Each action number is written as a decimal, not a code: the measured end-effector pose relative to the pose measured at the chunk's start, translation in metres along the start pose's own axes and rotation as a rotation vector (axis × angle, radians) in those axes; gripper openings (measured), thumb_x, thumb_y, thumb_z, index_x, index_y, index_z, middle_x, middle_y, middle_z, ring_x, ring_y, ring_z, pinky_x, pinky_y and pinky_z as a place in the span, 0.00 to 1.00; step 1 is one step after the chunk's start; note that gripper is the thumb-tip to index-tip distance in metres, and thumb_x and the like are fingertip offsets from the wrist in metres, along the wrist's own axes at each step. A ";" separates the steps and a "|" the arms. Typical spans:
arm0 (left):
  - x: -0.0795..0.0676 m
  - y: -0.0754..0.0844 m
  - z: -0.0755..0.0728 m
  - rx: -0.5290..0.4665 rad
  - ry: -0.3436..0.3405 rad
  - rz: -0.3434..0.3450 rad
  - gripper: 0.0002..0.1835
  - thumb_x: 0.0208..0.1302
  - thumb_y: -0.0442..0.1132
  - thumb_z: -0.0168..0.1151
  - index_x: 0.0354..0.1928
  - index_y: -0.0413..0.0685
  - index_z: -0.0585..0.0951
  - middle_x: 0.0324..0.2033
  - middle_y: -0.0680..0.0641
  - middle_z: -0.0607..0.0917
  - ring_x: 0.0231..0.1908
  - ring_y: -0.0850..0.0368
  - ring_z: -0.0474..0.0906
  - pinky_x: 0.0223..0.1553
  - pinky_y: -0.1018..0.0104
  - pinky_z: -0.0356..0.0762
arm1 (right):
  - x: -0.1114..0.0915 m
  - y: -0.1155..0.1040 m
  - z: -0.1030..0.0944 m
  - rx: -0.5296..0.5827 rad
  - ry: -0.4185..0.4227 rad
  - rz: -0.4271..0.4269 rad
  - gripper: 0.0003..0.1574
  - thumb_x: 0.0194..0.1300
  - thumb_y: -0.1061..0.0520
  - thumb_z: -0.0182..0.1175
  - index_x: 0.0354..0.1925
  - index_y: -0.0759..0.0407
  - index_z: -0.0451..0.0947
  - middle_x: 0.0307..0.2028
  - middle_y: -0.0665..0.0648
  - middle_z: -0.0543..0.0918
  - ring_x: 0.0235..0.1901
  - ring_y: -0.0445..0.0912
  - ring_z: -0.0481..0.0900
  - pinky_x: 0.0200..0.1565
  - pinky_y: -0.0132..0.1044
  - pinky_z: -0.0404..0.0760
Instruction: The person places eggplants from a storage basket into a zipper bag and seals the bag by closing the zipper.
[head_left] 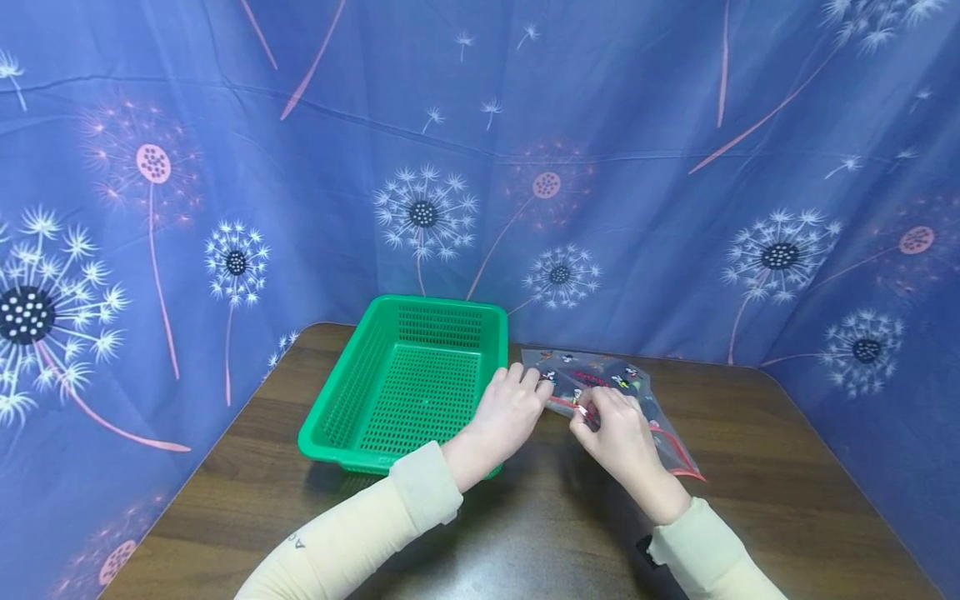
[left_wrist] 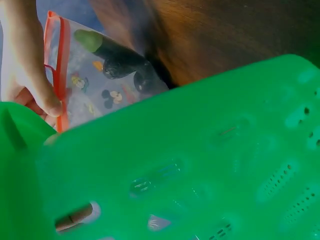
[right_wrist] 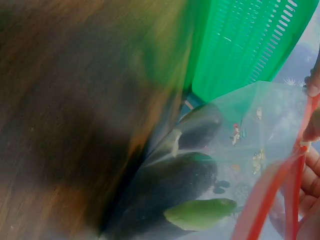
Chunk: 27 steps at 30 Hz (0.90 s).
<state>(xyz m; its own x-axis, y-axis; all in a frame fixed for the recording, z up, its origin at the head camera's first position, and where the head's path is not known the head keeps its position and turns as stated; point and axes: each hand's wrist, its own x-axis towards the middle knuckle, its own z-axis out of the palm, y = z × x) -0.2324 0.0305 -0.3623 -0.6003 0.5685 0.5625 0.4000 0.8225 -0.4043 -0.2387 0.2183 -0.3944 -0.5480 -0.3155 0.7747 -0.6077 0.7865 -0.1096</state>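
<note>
A clear zip bag (head_left: 600, 367) with red edging and small cartoon prints lies on the table to the right of the green basket. My left hand (head_left: 513, 406) pinches the bag's red zip strip (left_wrist: 62, 75) near its left end, thumb on the strip. Close by, my right hand (head_left: 618, 429) pinches the small white slider (head_left: 582, 410) on that strip; the fingertips are partly hidden in the right wrist view. Inside the bag are dark, rounded vegetables (right_wrist: 175, 177) that look like eggplants, and a green piece (right_wrist: 200, 214) whose kind I cannot tell.
The green perforated basket (head_left: 315, 442) stands left of the bag, with my left forearm across its near right corner. Beneath everything is a brown wooden table (head_left: 757, 467). A blue curtain with dandelion prints (head_left: 652, 225) hangs behind and at the sides.
</note>
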 end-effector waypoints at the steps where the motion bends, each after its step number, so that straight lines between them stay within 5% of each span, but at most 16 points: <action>1: 0.000 0.000 -0.001 0.011 0.000 -0.001 0.04 0.60 0.40 0.60 0.37 0.55 0.79 0.28 0.53 0.78 0.32 0.57 0.70 0.30 0.68 0.64 | 0.000 0.000 0.000 0.001 0.007 -0.011 0.06 0.42 0.62 0.59 0.24 0.57 0.72 0.19 0.48 0.71 0.21 0.41 0.65 0.29 0.41 0.67; 12: 0.005 0.023 -0.006 0.058 0.038 0.049 0.04 0.63 0.44 0.59 0.36 0.55 0.76 0.31 0.54 0.78 0.34 0.57 0.73 0.32 0.67 0.66 | 0.003 -0.001 0.000 -0.028 0.066 -0.207 0.06 0.51 0.59 0.53 0.22 0.60 0.68 0.17 0.52 0.69 0.21 0.47 0.69 0.33 0.46 0.71; 18: 0.008 0.028 -0.007 0.040 0.029 0.055 0.03 0.62 0.43 0.60 0.35 0.55 0.77 0.30 0.54 0.79 0.33 0.58 0.74 0.31 0.67 0.67 | 0.003 0.000 -0.001 -0.032 0.051 -0.202 0.10 0.57 0.56 0.49 0.25 0.61 0.70 0.20 0.53 0.71 0.22 0.49 0.70 0.30 0.44 0.69; 27: 0.008 0.025 -0.008 -0.015 0.038 0.070 0.03 0.59 0.43 0.63 0.35 0.57 0.81 0.30 0.54 0.81 0.33 0.57 0.76 0.33 0.66 0.68 | 0.000 0.001 -0.004 -0.061 -0.015 -0.196 0.05 0.49 0.58 0.56 0.27 0.59 0.71 0.22 0.52 0.72 0.24 0.48 0.70 0.27 0.42 0.67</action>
<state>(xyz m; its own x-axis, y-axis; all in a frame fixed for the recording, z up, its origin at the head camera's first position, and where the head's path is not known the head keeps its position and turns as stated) -0.2214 0.0554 -0.3617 -0.5437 0.6246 0.5606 0.4506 0.7807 -0.4329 -0.2368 0.2212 -0.3919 -0.4315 -0.4736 0.7678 -0.6681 0.7397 0.0807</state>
